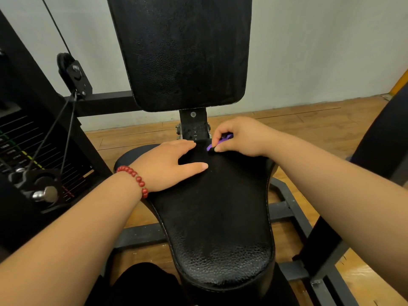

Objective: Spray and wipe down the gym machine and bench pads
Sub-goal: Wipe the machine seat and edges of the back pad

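The black seat pad (220,217) of the gym machine runs from the bottom centre up to the middle, and the upright black back pad (183,51) rises behind it. My left hand (167,164), with a red bead bracelet at the wrist, lies flat with straight fingers on the far end of the seat, on what looks like a dark cloth (194,156). My right hand (240,135) is just right of it at the seat's back edge, with its fingertips pinching a small purple piece (221,141). I cannot tell whether the purple piece belongs to the cloth.
On the left stand the weight stack (19,151) with its pin, a pulley (72,74) and cables. The machine's grey steel frame (287,208) crosses the wooden floor (320,127) under the seat. A pale wall is behind, and a dark pad edge (384,133) sits at right.
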